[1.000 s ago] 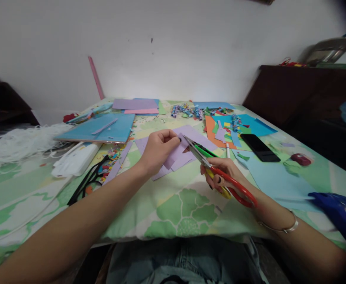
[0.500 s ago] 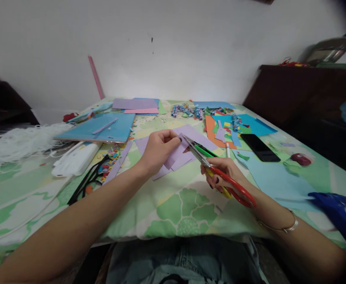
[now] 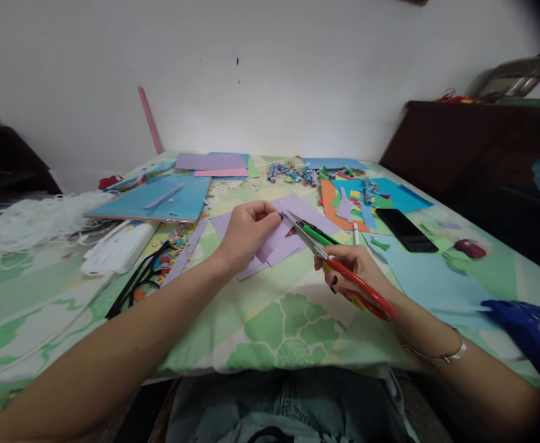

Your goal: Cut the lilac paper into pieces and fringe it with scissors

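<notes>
My left hand (image 3: 250,232) is closed in a pinch on a small piece of purple paper (image 3: 276,237) above the middle of the table. In my right hand (image 3: 355,271) are scissors (image 3: 366,294) with red and yellow handles, their blades pointing toward my left fingertips. The blade tips are close beside the pinched paper; whether they touch it I cannot tell. Beneath both hands lie larger purple sheets (image 3: 313,215). A green and black tool (image 3: 318,234) shows just behind the scissor blades, partly covered by them.
Left are a blue folder (image 3: 159,198), white cord (image 3: 39,221), a white power strip (image 3: 119,249) and black glasses (image 3: 140,280). A phone (image 3: 406,231), a dark red object (image 3: 470,248) and a blue glue gun (image 3: 523,320) lie right. Curled paper strips (image 3: 292,173) sit at the back.
The scissor handles have drawn closer together, with less of the yellow one showing. My left hand and the paper hold nearly the same place.
</notes>
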`<state>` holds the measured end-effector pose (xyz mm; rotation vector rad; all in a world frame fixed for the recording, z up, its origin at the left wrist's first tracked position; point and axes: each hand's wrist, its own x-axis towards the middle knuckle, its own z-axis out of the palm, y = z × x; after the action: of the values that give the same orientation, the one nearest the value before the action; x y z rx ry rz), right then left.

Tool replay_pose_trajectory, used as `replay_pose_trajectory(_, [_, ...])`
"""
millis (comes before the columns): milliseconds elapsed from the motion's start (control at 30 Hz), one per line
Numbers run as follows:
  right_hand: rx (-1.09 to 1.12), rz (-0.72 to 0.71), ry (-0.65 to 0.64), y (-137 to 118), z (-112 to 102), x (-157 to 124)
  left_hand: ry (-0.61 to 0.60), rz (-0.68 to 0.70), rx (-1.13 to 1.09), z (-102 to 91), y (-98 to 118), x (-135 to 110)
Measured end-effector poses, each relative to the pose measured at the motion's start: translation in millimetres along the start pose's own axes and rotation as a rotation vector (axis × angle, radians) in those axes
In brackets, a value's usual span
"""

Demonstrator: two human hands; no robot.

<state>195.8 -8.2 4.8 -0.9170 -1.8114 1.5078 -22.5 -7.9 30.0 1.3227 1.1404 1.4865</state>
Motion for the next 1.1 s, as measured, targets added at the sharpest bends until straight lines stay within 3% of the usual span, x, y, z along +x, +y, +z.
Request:
replay_pose_trajectory(300, [0.043,-0.026,0.018,-7.9,3.3,-0.3,-0.051,-0.062,-0.232,3.5,2.2,-2.0])
replay_pose_trajectory(533, [0.033,-0.102,-0.157,-1.0,-3.4,1.9,-0.025,-0.035,-0.055,3.2,2.6,-2.7])
replay_pose_trajectory(800, [0.043,-0.111,-0.153,0.7,-3.0,2.4,-0.005,-0.007,-0.004,3.1,1.8,-2.5])
replay_pose_trajectory(1100, [0.099,-0.030,-0.110,-6.2,1.8,0.7,0.016,0.014,-0.005,2.9,1.1,-2.2])
